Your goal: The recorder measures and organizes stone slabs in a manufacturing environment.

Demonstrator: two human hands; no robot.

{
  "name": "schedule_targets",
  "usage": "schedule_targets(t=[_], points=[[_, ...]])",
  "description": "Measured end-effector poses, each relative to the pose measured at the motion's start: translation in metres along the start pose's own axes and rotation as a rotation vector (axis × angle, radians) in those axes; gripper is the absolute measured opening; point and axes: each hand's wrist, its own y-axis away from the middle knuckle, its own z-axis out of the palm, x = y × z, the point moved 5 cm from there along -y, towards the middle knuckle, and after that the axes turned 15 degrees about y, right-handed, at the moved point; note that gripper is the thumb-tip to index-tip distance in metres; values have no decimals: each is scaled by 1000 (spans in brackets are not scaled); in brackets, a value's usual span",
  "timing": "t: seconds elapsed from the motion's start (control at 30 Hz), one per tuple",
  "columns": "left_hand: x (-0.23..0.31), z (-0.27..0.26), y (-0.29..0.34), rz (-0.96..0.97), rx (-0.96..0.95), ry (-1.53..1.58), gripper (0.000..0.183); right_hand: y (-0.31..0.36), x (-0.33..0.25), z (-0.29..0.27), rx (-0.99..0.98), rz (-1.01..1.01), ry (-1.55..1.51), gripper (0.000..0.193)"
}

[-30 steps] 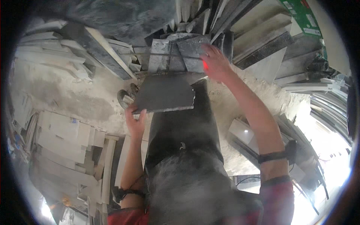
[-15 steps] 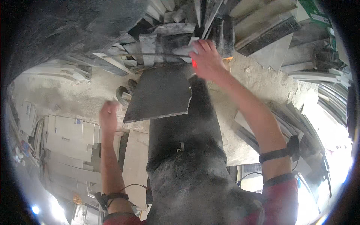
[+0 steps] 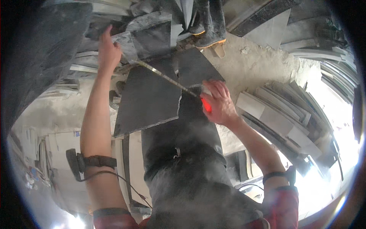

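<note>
Left hand (image 3: 108, 51) now sits up at 11 o'clock, fingers pressed on the far edge of a grey stone offcut (image 3: 146, 34); half a second ago it hung low and open near the slab's left corner, so it has travelled up to pin the tape end. Tape measure blade (image 3: 164, 77) now runs stretched from that hand diagonally down toward 1 o'clock of centre, across the dark stone slab (image 3: 148, 99); earlier no blade showed. Slab lies tilted on the person's dusty apron (image 3: 183, 160), at centre, broken lower edge facing the body. Right hand (image 3: 219, 103) has dropped from the stack to the slab's right edge, clenched round the red tape case (image 3: 206, 105). Judgement: measuring is under way, a length across the slab being read. Boots (image 3: 207, 23) of another person stand at 12 o'clock; stacked pale slabs (image 3: 274, 118) lie at 3 o'clock on the dusty floor (image 3: 251, 61).
</note>
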Motion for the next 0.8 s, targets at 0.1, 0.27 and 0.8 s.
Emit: schedule_targets(t=[0.1, 0.27, 0.8], points=[[-15, 17, -11, -36, -180, -170, 42, 22, -9, 16, 55, -24, -4, 41], [0, 14, 1, 148, -272, -358, 34, 38, -15, 22, 19, 9, -33, 38], [-3, -2, 190, 95, -941, -247, 27, 34, 2, -5, -31, -207, 58, 39]])
